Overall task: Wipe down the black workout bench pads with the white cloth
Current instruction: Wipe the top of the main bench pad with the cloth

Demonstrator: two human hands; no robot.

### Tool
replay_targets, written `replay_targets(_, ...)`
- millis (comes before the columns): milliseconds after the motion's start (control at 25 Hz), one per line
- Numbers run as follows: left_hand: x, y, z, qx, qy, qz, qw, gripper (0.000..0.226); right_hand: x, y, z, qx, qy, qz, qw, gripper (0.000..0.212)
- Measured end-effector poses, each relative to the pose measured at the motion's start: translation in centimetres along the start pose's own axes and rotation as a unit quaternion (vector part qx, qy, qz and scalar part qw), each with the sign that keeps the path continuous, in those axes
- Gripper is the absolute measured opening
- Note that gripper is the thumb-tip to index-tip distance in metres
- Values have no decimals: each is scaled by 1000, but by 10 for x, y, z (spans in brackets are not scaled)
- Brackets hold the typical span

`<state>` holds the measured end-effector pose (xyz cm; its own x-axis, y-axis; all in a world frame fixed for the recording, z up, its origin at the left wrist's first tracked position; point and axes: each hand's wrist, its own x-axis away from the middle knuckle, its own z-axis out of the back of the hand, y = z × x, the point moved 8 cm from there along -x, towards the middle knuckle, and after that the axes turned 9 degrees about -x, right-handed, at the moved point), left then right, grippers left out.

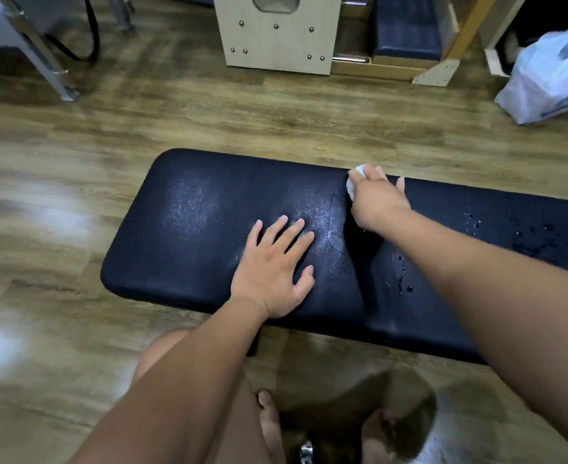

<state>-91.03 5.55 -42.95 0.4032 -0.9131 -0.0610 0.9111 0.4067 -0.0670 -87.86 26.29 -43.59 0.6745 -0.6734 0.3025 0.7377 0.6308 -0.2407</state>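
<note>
A black workout bench lies across the middle of the view, with a left pad (pixel 189 229) and a right pad (pixel 470 262) split by a narrow gap. My left hand (pixel 272 272) rests flat on the left pad near the gap, fingers spread. My right hand (pixel 376 199) presses a small white cloth (pixel 356 179) onto the far end of the gap; only bits of cloth show past the fingers. The left pad shows a dull misted sheen. Water droplets (pixel 530 236) dot the right pad.
Wooden flooring (pixel 75 162) surrounds the bench. Behind it stand a pale wooden box (pixel 276 45) with bolts, a wooden frame with a dark pad (pixel 406 31), a white plastic bag (pixel 550 75) at far right and a metal frame leg (pixel 45 58) at far left. My bare knee and feet are below.
</note>
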Motion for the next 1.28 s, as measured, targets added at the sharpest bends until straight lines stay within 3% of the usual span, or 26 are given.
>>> replay_targets(80,1,0,0,2,9,3,1000,61,10,-4,0,-36,27,3,999,57)
replay_targets(200,2,0,0,9,32,1,999,59,102,-1,-14,-64,125,73,987,44)
replay_targets(360,4,0,-1,9,45,0,999,58,233,22,-55,-46,93,109,989,55)
replay_targets(520,3,2,-1,2,41,-12,999,59,178,32,-41,38,67,93,993,48)
replay_targets(680,1,1,0,-5,31,-8,999,60,37,59,11,53,48,30,997,65)
replay_targets(800,0,1,1,0,32,-5,999,60,-3,59,26,-2,28,-40,999,46)
replay_targets(960,2,2,2,8,42,0,999,60,93,42,-1,-32,150,30,988,40)
replay_targets(1120,3,2,1,8,51,-7,999,59,230,45,-53,-26,95,84,992,47)
replay_targets(1280,3,3,2,8,60,-7,998,58,228,53,-53,28,62,110,992,50)
